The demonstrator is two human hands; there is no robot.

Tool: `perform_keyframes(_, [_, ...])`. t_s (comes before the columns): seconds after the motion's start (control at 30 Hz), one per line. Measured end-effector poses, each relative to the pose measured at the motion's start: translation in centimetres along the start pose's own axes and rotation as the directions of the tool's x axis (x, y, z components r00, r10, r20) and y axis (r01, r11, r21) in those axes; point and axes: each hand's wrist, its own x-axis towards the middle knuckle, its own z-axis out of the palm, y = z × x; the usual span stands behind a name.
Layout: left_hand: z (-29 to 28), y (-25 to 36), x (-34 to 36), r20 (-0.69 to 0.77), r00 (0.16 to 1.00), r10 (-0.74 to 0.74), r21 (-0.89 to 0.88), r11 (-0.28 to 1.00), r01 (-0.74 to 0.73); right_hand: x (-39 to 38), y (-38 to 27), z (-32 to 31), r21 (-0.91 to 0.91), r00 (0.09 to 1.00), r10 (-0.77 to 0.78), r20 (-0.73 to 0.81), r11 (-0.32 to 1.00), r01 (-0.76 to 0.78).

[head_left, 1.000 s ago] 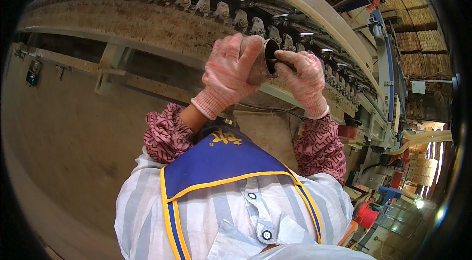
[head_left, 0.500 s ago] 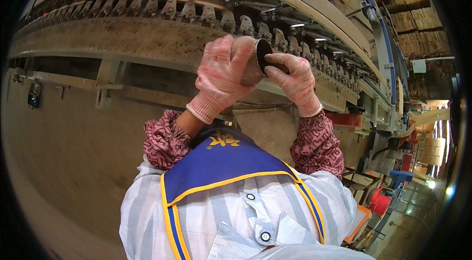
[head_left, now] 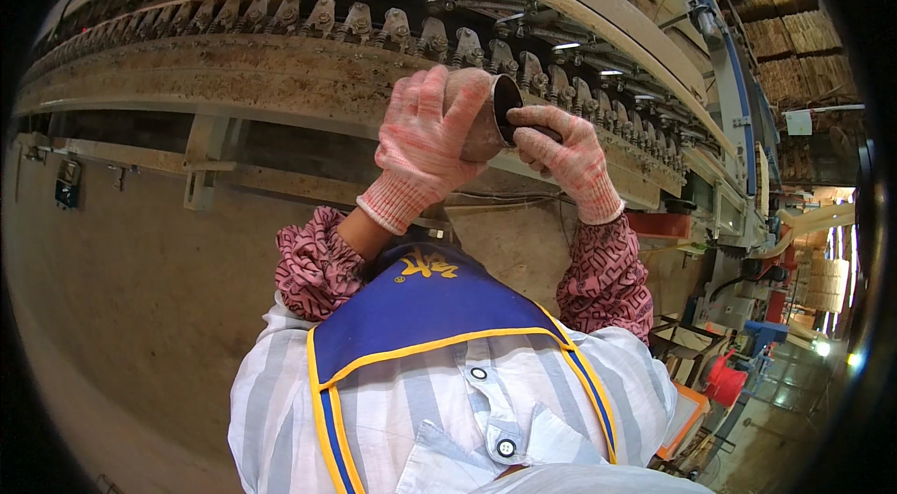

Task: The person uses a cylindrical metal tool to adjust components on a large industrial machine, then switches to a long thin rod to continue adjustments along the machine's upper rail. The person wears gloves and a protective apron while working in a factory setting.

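Observation:
My left hand (head_left: pixel 420 134), in a white and pink knitted glove, grips a round metal cup (head_left: pixel 485 134) tipped sideways, its dark mouth facing right. My right hand (head_left: pixel 565 157), gloved the same way, has bent fingers at the mouth, closed on a small dark piece I cannot make out; the inside is in shadow. Just behind both hands runs a long machine rail (head_left: pixel 280 64) coated in rusty-brown dirt, topped by a row of metal clamps (head_left: pixel 358 25) with springs.
A pale beam (head_left: pixel 607 8) arches above the clamps, and a bracket (head_left: pixel 206 162) hangs below the rail at left. A red tray (head_left: pixel 659 225) sits beyond my right wrist. Stacked straw-coloured sheets (head_left: pixel 799 41), more machinery and a red reel (head_left: pixel 724 380) are at the right.
The machine and background shifted in view over the first half second. Since then my right hand has moved slightly right and its fingers have bent differently at the cup's mouth; my left hand stays gripping.

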Motion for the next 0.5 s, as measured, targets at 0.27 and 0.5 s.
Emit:
perform_keyframes(0.27, [-0.2, -0.3, 0.2, 0.042, 0.990, -0.132, -0.018, 0.991, 0.133, 0.7, 2.3, -1.0, -0.110, 0.837, -0.538, -0.105, 0.842, 0.528])
perform_keyframes(0.5, [0.1, -1.6, -0.6, 0.062, 0.978, -0.199, -0.027, 0.979, 0.201, 0.6, 2.4, -5.0, 0.242, 0.836, -0.335, -0.435, 0.851, 0.467])
